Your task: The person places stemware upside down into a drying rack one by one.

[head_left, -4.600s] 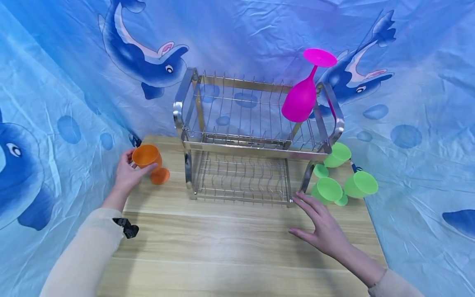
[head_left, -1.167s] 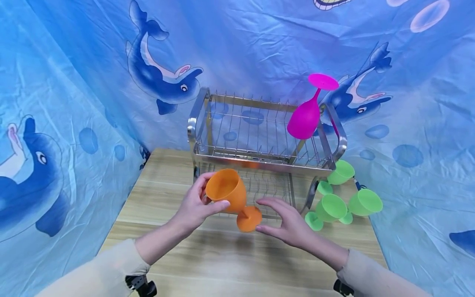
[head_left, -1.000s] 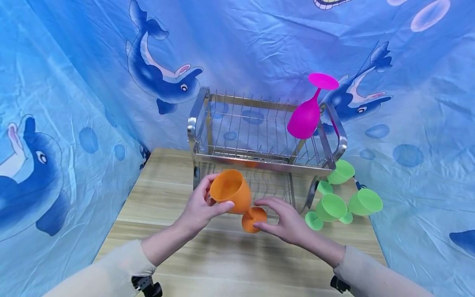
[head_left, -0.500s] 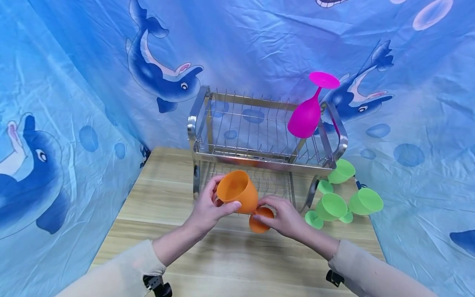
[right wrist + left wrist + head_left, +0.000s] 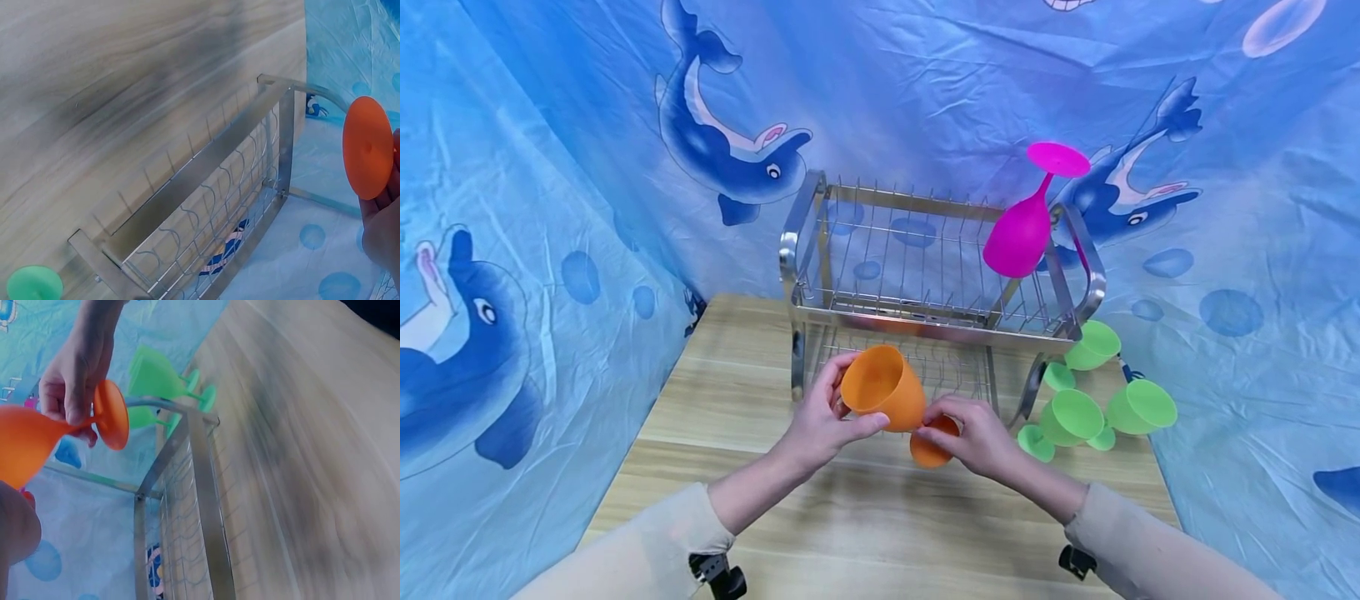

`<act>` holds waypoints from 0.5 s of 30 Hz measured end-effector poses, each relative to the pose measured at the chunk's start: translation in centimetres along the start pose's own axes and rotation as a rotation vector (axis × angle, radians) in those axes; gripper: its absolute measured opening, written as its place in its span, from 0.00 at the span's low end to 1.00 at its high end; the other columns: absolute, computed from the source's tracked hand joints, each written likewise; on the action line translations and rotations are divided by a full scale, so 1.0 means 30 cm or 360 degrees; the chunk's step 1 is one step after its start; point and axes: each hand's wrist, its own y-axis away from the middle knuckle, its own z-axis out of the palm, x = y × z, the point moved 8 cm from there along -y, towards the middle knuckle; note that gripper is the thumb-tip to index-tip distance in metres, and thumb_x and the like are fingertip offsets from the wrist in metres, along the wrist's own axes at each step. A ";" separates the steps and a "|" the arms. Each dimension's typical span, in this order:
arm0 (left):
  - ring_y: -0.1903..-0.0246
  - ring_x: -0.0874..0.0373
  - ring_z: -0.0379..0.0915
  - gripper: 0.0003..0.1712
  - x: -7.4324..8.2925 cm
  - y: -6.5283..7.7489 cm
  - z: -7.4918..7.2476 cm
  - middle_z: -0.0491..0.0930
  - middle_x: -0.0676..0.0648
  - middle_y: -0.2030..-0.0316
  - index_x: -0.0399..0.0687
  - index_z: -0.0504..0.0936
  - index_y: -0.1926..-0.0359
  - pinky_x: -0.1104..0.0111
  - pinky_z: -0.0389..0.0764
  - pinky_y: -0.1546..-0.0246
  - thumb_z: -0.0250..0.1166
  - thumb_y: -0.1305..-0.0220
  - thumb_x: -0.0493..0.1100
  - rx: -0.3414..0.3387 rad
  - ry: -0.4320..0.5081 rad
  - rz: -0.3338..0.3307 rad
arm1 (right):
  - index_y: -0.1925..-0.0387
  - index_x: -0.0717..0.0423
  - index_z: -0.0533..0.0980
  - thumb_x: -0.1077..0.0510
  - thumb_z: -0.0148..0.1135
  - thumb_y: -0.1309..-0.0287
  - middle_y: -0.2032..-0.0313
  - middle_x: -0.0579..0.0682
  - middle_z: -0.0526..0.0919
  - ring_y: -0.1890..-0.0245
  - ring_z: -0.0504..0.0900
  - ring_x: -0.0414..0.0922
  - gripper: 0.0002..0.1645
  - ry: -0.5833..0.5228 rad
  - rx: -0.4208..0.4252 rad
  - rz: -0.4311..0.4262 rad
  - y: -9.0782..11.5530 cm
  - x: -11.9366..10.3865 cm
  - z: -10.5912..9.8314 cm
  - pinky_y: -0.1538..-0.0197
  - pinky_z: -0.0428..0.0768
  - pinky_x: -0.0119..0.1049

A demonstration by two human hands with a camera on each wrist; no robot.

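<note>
An orange goblet (image 5: 898, 396) is held tilted in front of the rack, its mouth toward the upper left. My left hand (image 5: 823, 425) grips its bowl, thumb along the near side and fingers round the far side. My right hand (image 5: 973, 433) pinches the stem just above the foot; the left wrist view shows this right hand (image 5: 75, 378) with thumb and fingers on the stem. In the right wrist view the orange foot (image 5: 367, 149) hides part of the fingers. A magenta goblet (image 5: 1021, 237) stands upside down on the upper tier of the metal dish rack (image 5: 925, 327), at its right end.
Several green goblets (image 5: 1071, 417) stand on the wooden table (image 5: 880, 533) right of the rack. The rack's lower tier (image 5: 955, 367) lies behind the hands. A blue dolphin-print curtain (image 5: 910, 92) closes off the back and sides.
The orange goblet came from the table's left side to the middle in my left hand. My right hand moved in from beside the green goblets and closed on the stem.
</note>
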 end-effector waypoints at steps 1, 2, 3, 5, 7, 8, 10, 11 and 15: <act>0.34 0.47 0.74 0.49 0.001 -0.001 -0.002 0.75 0.45 0.32 0.52 0.64 0.24 0.64 0.82 0.36 0.81 0.40 0.41 -0.0014 -0.0017 0.0005 | 0.61 0.48 0.88 0.59 0.80 0.39 0.62 0.40 0.89 0.61 0.85 0.39 0.07 -0.0006 -0.0002 -0.0001 0.001 -0.001 -0.002 0.55 0.90 0.36; 0.33 0.47 0.74 0.50 0.004 -0.002 -0.006 0.74 0.46 0.32 0.52 0.64 0.23 0.64 0.82 0.36 0.82 0.41 0.41 -0.0029 -0.0038 0.0015 | 0.61 0.48 0.88 0.59 0.79 0.39 0.62 0.41 0.89 0.61 0.85 0.39 0.06 -0.0009 -0.0005 0.0003 0.003 0.002 -0.005 0.55 0.90 0.36; 0.33 0.48 0.73 0.51 0.008 -0.003 -0.011 0.74 0.46 0.31 0.51 0.63 0.23 0.64 0.81 0.35 0.82 0.42 0.41 -0.0046 -0.0058 0.0032 | 0.61 0.48 0.88 0.59 0.79 0.38 0.62 0.41 0.89 0.61 0.86 0.39 0.06 -0.0015 -0.0011 0.0004 0.005 0.003 -0.007 0.55 0.90 0.36; 0.31 0.49 0.71 0.53 0.020 -0.006 -0.025 0.72 0.47 0.29 0.51 0.64 0.22 0.65 0.80 0.34 0.83 0.44 0.42 -0.0076 -0.0128 0.0085 | 0.61 0.49 0.88 0.59 0.79 0.39 0.62 0.41 0.90 0.61 0.86 0.39 0.06 -0.0005 -0.0015 -0.0002 0.008 0.005 -0.015 0.56 0.89 0.36; 0.30 0.49 0.70 0.55 0.039 -0.008 -0.041 0.72 0.47 0.28 0.50 0.64 0.22 0.64 0.78 0.31 0.85 0.46 0.42 -0.0113 -0.0240 0.0152 | 0.61 0.48 0.88 0.59 0.80 0.39 0.63 0.41 0.89 0.62 0.85 0.38 0.06 0.0022 -0.0017 -0.0012 0.012 0.007 -0.025 0.58 0.89 0.35; 0.29 0.49 0.69 0.55 0.051 -0.008 -0.048 0.71 0.48 0.28 0.50 0.65 0.22 0.63 0.77 0.30 0.85 0.48 0.42 -0.0137 -0.0310 0.0183 | 0.62 0.48 0.88 0.60 0.80 0.40 0.63 0.40 0.89 0.62 0.85 0.38 0.07 0.0046 -0.0020 -0.0026 0.013 0.009 -0.030 0.59 0.89 0.34; 0.28 0.48 0.68 0.58 0.076 -0.010 -0.061 0.70 0.47 0.27 0.49 0.65 0.22 0.61 0.75 0.28 0.88 0.51 0.43 -0.0198 -0.0471 0.0251 | 0.62 0.49 0.88 0.60 0.80 0.41 0.64 0.41 0.89 0.63 0.85 0.38 0.07 0.0098 -0.0038 -0.0054 0.015 0.010 -0.039 0.60 0.89 0.33; 0.28 0.48 0.69 0.59 0.090 -0.010 -0.065 0.70 0.46 0.27 0.50 0.65 0.22 0.59 0.74 0.28 0.88 0.52 0.45 -0.0234 -0.0575 0.0281 | 0.62 0.49 0.88 0.61 0.80 0.41 0.64 0.41 0.89 0.64 0.85 0.38 0.08 0.0126 -0.0058 -0.0066 0.016 0.012 -0.043 0.60 0.88 0.32; 0.28 0.48 0.69 0.64 0.150 -0.009 -0.067 0.68 0.48 0.25 0.55 0.65 0.21 0.47 0.76 0.30 0.90 0.56 0.56 -0.0361 -0.1106 0.0401 | 0.61 0.51 0.88 0.61 0.81 0.42 0.65 0.42 0.88 0.64 0.85 0.39 0.09 0.0269 -0.0148 -0.0126 0.015 0.012 -0.059 0.60 0.89 0.32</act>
